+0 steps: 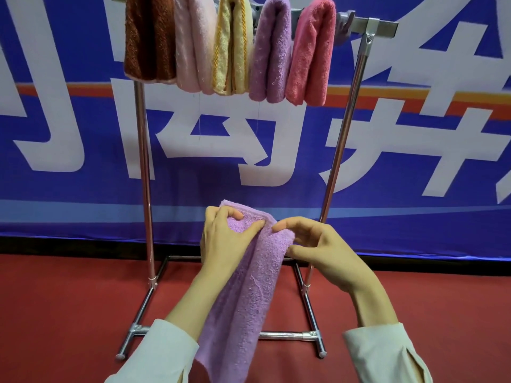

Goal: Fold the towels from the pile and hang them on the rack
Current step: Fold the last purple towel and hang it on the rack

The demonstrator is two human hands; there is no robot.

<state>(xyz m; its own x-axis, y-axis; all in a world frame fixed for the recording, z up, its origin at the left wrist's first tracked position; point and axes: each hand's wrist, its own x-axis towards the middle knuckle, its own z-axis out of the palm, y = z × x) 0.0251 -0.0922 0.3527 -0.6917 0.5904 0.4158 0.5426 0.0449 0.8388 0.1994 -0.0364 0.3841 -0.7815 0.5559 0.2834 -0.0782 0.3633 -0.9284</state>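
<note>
With the left hand (229, 239) gripping the towel (249, 299) and the right hand (318, 252) pinching its edge alongside, square the edges before lifting to the rack (383, 24).

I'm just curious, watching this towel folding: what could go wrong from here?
1. The lilac towel hangs long and loose below the left hand and right hand, which hold only its top end; the fold could slip apart.
2. Little bare rack bar shows beside the coral towel, so hanging it there may crowd or nudge that neighbour off.
</note>
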